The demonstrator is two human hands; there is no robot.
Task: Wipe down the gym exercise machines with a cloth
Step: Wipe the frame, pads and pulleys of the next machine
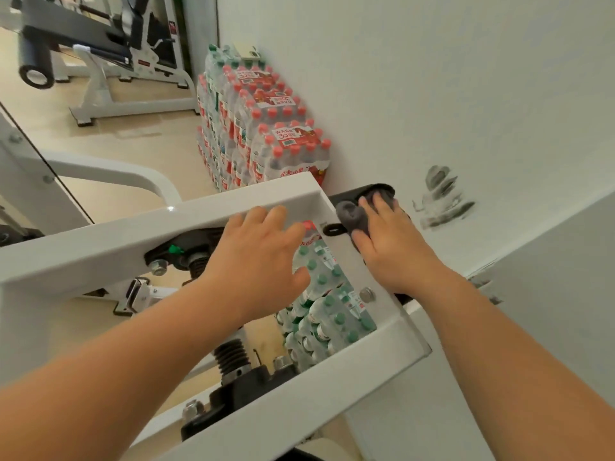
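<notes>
- As we lean over the white machine frame [100,241], both our bare forearms reach forward toward the wall.
- Our right hand [396,247] holds the dark grey cloth [354,216], bunched between thumb and fingers, and presses it onto the black grip [352,194] at the frame's far end, close to the wall.
- Our left hand [263,257] holds nothing. Its fingers are loosely spread and the fingertips rest on the edge of the frame's upper bar.
- Between the frame's 2 white bars we see green-capped water bottles [329,314] in shrink-wrapped packs.
- Beyond the frame, red-capped bottle packs [266,128] stand stacked against the wall.
- Dark scuff marks [442,201] smear the white wall just right of the cloth.
- A ribbed black boot [231,356] sits under the frame, below our left wrist.
- Another white machine [100,51] stands at the far left, with a black foam roller [35,66] on it.
</notes>
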